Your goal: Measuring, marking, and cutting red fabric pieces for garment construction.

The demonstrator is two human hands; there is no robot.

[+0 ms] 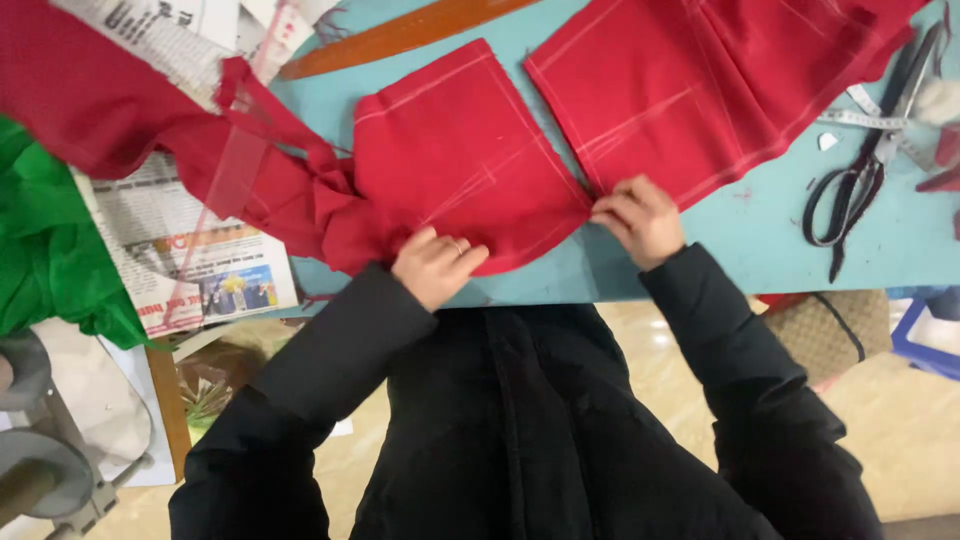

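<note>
While two red woven fabric pieces [470, 160], chalk-lined and roughly square, lay on the teal counter [740, 240], the left hand [437, 264] pressed flat on the nearer piece's lower edge. The right hand [640, 218] pinched its corner. One pair of black scissors [865, 170] lay well apart.

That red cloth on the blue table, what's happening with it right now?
A person in a dark jacket is working the red cloth flat on the blue table. The left hand presses its near edge, and the right hand pinches its right corner, beside a second red piece. White chalk lines mark both pieces. Black scissors lie unused to the right, with newspaper and green fabric to the left.
</note>
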